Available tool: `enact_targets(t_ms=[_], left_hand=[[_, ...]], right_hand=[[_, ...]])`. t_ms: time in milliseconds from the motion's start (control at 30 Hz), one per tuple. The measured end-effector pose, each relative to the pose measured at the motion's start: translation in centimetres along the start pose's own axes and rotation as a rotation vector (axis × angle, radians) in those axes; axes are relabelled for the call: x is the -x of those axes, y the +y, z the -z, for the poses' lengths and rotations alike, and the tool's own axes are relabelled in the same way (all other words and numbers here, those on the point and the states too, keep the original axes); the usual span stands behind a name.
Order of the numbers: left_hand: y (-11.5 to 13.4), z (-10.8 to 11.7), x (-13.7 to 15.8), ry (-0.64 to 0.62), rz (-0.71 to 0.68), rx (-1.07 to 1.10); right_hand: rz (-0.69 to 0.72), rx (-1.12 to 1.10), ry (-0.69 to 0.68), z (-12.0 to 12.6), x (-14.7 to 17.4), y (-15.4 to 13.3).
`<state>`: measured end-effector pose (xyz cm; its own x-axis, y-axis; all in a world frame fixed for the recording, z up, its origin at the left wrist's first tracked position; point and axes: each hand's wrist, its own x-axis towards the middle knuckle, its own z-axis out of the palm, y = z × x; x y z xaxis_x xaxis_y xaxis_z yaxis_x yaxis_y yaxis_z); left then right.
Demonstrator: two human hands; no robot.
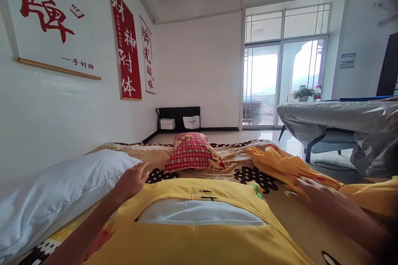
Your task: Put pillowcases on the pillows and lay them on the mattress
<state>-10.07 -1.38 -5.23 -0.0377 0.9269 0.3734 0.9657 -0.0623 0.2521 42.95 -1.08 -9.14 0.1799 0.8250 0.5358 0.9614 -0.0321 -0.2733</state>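
A yellow pillowcase [199, 242] lies in front of me with a white pillow inside [202, 212], which shows through a wide slit opening. My left hand [134, 180] is over the case's far left corner, beside a plain white pillow [77, 188]; its fingers are stretched out and hold nothing visible. On the right, my right hand [311, 192] is at a crumpled orange-yellow cloth [280, 165]. Motion blurs its fingers, and I cannot tell whether it grips the cloth.
Under everything spreads a brown patterned blanket [289, 219]. A red checked pillow [194, 155] lies farther back. Beyond, a black rack [178, 114] stands by the wall. At right are a plastic-covered table [311, 112], a chair [332, 143] and glass doors [261, 83].
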Motion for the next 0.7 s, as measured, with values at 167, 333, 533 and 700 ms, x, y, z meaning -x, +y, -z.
enact_targets(t_ms=[167, 333, 533, 700], left_hand=[[10.9, -3.1, -6.2, 0.028, -0.084, -0.062], [10.8, -15.0, -2.5, -0.112, 0.052, -0.096], [6.4, -18.7, -1.0, -0.129, 0.101, -0.113], [4.8, -17.8, -1.2, -0.085, 0.164, -0.138]], right_hand=[[0.393, -0.068, -0.134, -2.2, -3.5, -14.4], [0.411, -0.085, -0.521, -13.7, 4.1, -18.9], [0.377, -0.14, -0.493, -15.3, 4.7, -16.4], [0.259, -0.007, -0.513, -13.8, 2.6, -12.0]])
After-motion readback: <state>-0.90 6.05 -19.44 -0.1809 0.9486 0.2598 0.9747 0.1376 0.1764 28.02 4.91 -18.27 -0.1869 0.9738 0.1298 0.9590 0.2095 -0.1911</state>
